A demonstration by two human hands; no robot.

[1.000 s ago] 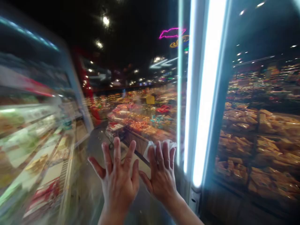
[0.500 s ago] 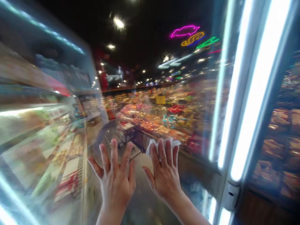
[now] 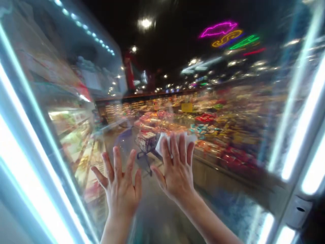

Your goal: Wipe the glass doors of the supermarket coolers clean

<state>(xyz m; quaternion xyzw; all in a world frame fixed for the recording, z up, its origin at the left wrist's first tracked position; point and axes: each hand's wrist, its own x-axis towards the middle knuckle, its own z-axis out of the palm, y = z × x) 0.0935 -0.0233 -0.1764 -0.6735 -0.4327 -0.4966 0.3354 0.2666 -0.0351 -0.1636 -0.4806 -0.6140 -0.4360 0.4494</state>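
Against a clear glass pane, my left hand (image 3: 122,189) is spread flat, fingers apart and pointing up, with nothing in it. To its right, my right hand (image 3: 177,173) presses a white cloth (image 3: 160,144) to the glass under its straight fingers. The cloth, perhaps a paper wipe, sticks out past the fingertips on both sides; its middle is covered by the fingers. Both forearms reach up from the bottom edge.
Bright light tubes (image 3: 22,162) run down the left side, and more light tubes (image 3: 291,142) stand at the right beside a metal frame (image 3: 297,210). Beyond the glass, blurred, are a shopping cart (image 3: 146,142), heaped packaged goods (image 3: 228,149), lit shelves (image 3: 73,135) and neon signs (image 3: 220,30).
My view has swung left, so the scene slides right and tubes show at the left edge. My right hand and the cloth are a little higher in view; my left hand is slightly further left.
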